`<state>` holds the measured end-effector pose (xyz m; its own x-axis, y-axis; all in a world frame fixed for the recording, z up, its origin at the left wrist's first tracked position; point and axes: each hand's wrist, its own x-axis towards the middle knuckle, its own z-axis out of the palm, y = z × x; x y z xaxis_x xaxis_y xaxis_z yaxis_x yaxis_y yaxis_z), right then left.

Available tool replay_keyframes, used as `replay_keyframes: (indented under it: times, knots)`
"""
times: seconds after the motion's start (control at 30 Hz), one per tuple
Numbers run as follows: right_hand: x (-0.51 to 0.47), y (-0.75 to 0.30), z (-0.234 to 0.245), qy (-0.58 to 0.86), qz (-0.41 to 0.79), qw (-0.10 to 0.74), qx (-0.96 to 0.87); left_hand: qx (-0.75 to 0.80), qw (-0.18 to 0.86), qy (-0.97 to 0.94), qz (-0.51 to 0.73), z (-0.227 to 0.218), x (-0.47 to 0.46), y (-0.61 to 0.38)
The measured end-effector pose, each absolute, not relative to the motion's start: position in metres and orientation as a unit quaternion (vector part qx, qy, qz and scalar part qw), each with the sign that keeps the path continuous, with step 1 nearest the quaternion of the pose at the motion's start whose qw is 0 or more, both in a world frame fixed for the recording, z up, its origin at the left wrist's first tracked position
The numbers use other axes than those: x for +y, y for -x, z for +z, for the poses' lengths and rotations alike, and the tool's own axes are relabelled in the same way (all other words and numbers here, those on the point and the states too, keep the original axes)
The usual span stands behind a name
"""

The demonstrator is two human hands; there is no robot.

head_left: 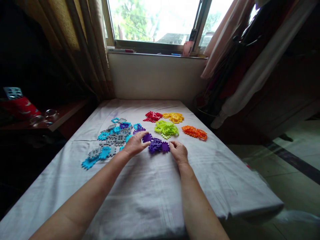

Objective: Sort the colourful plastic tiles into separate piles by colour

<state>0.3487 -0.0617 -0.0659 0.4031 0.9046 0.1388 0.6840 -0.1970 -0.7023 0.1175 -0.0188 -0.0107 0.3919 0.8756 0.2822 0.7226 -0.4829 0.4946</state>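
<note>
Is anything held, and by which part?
Cannot be told: the right hand is at the right edge of one purple piece, the left hand beside another purple piece.

the bottom edge is cutting off the left forearm (87,200) between seven and eight and the right forearm (200,200) toward five o'clock. the right hand (179,151) is hiding its own curled fingertips, leaving its hold on the purple pieces (155,146) unclear. toward twelve, glare is washing out the view through the window (170,20). toward two, hanging clothes (230,40) are passing beyond the top edge. toward nine, shadow is blurring the red object (21,108).
</note>
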Motion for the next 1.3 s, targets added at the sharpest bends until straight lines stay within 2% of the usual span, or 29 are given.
replay_keyframes:
  times: [0.33,0.53,0.7,0.97,1.3]
  knots:
    - [-0.060,-0.351,-0.067,0.750,0.157,0.369,-0.526,0.433,0.119,-0.866,0.218,-0.023,-0.018,-0.151]
    - [-0.059,-0.352,-0.068,0.755,0.161,0.366,-0.520,0.578,-0.033,-0.804,0.138,-0.026,0.016,-0.102]
    - [-0.059,-0.351,-0.068,0.761,0.154,0.349,-0.525,0.647,-0.010,-0.762,0.024,-0.028,0.025,-0.049]
    - [-0.062,-0.350,-0.066,0.757,0.142,0.352,-0.532,0.662,-0.080,-0.743,0.058,-0.016,0.011,-0.006]
    - [-0.063,-0.351,-0.062,0.758,0.160,0.352,-0.525,0.673,-0.093,-0.733,0.035,-0.005,0.070,-0.017]
